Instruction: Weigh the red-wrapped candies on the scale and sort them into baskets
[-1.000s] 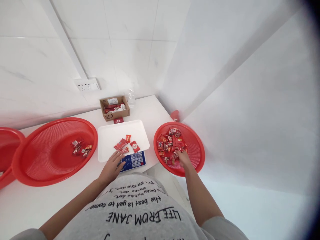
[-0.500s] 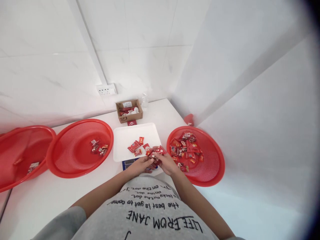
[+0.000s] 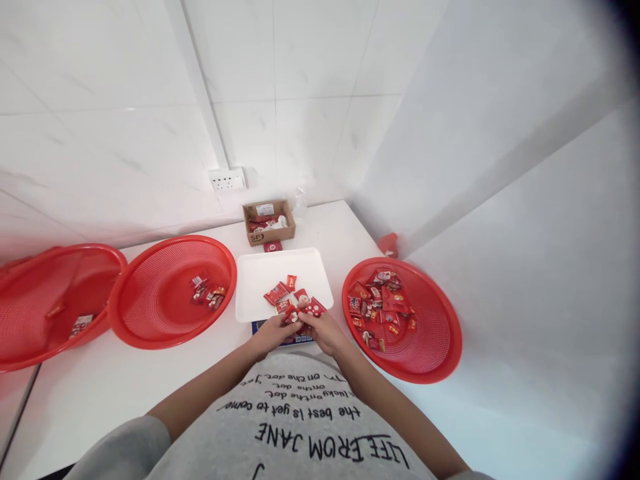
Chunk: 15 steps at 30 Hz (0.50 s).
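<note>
My left hand (image 3: 271, 333) and my right hand (image 3: 326, 332) meet at the near edge of a white tray (image 3: 250, 283), fingers closed on a small red packet with white dots (image 3: 315, 307). The packet is partly covered by my fingers, so I cannot tell whether it is sealed. Beyond it several red-wrapped sweets lie on the tray, among them a larger red packet (image 3: 277, 293) and a small sweet (image 3: 291, 281). Under the tray the blue front of a scale (image 3: 300, 339) shows, partly behind my hands.
To the right a red mesh basket (image 3: 440, 320) holds many red-wrapped sweets. Left stand another red basket (image 3: 150, 300) with a few sweets and a further one (image 3: 105, 257) at the edge. Behind the tray are a cardboard box (image 3: 273, 235) and a red packet (image 3: 273, 247). Walls border the table.
Both hands have drawn the dotted packet slightly lower and closer together, with the fingertips now pinching it from both sides. The view has shifted, so the surroundings appear further right.
</note>
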Each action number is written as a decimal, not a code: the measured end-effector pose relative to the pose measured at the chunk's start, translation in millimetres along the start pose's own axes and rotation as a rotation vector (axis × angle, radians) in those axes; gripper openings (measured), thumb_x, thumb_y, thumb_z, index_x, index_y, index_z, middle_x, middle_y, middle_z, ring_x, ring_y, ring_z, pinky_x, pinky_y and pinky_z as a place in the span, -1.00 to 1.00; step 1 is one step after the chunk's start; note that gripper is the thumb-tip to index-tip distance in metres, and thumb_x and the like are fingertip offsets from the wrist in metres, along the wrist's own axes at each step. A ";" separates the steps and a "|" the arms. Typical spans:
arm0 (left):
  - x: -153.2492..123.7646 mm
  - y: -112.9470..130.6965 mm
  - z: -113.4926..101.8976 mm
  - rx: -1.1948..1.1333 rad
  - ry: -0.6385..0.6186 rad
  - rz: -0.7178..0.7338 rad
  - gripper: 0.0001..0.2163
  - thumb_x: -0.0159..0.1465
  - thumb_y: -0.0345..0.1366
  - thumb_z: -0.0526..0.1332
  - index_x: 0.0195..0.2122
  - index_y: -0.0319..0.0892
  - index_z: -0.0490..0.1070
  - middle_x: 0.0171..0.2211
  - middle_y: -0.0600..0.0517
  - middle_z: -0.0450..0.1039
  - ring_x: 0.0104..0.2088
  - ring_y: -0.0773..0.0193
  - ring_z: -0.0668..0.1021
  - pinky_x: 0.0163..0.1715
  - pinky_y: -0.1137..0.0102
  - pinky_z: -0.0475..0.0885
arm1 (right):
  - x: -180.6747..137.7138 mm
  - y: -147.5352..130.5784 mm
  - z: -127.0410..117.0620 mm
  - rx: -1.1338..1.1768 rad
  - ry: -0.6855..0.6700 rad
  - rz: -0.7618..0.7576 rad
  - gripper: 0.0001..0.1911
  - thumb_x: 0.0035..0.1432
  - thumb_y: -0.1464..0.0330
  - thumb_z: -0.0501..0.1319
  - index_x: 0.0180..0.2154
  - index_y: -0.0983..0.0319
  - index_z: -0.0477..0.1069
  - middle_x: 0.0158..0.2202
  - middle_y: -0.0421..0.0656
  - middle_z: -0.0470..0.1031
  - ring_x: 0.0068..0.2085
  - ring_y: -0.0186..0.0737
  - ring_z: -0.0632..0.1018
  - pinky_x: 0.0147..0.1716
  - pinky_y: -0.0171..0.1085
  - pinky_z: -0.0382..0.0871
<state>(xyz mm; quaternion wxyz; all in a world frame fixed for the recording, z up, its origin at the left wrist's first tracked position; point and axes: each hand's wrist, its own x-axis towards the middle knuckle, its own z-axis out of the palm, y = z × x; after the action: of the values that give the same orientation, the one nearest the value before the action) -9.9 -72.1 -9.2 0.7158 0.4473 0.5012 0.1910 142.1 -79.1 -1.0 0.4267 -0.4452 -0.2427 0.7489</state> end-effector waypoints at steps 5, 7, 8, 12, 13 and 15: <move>-1.2 0.4 -4.7 0.092 -0.031 0.028 -0.51 0.06 0.07 0.21 -0.10 -0.18 0.41 -0.24 -0.03 0.50 -0.19 0.16 0.49 -0.21 0.31 0.37 | 8.0 2.5 -1.2 -0.045 0.065 0.046 -0.61 -0.23 0.20 0.38 -0.32 0.20 0.37 -0.43 -0.22 0.48 -0.37 -0.28 0.49 -0.37 -0.27 0.38; -1.7 1.2 -4.4 0.102 -0.015 0.025 -0.51 0.07 0.09 0.19 -0.12 -0.19 0.41 -0.27 -0.04 0.49 -0.23 0.17 0.50 -0.22 0.31 0.37 | 10.4 1.9 0.9 -0.059 0.107 0.057 -0.59 -0.25 0.17 0.39 -0.34 0.20 0.37 -0.43 -0.21 0.49 -0.38 -0.28 0.49 -0.39 -0.29 0.38; -2.1 2.0 -4.1 0.107 -0.006 0.024 -0.51 0.07 0.09 0.18 -0.13 -0.20 0.41 -0.29 -0.04 0.49 -0.25 0.17 0.50 -0.22 0.31 0.37 | 11.4 1.4 2.1 -0.065 0.121 0.056 -0.59 -0.26 0.17 0.39 -0.35 0.20 0.37 -0.42 -0.21 0.49 -0.37 -0.27 0.49 -0.39 -0.28 0.38; -4.7 6.5 -3.5 0.089 0.035 0.024 -0.49 0.06 0.11 0.18 -0.13 -0.20 0.38 -0.27 -0.05 0.48 -0.24 0.16 0.50 -0.22 0.30 0.38 | 14.9 -0.8 4.1 -0.119 0.177 0.023 -0.61 -0.26 0.16 0.37 -0.36 0.21 0.39 -0.41 -0.20 0.51 -0.33 -0.22 0.50 -0.40 -0.28 0.39; -5.4 7.7 -4.0 0.074 0.054 0.017 -0.49 0.05 0.11 0.19 -0.14 -0.20 0.38 -0.26 -0.05 0.48 -0.23 0.16 0.50 -0.22 0.30 0.38 | 16.0 -1.2 3.0 -0.142 0.209 0.012 -0.62 -0.26 0.17 0.36 -0.36 0.21 0.40 -0.39 -0.19 0.51 -0.33 -0.22 0.50 -0.41 -0.28 0.39; -6.5 9.6 -6.2 0.033 0.099 -0.007 -0.48 0.04 0.12 0.19 -0.16 -0.21 0.37 -0.25 -0.05 0.48 -0.23 0.16 0.49 -0.22 0.31 0.38 | 18.4 -2.0 -1.1 -0.174 0.289 -0.006 -0.63 -0.25 0.19 0.36 -0.34 0.20 0.41 -0.36 -0.18 0.52 -0.33 -0.22 0.50 -0.43 -0.29 0.38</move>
<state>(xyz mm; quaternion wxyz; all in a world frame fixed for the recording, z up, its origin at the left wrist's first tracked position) -16.5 -68.9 1.7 0.6833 0.4473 0.5406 0.2019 139.4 -62.4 -8.5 0.4194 -0.5829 -0.2441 0.6517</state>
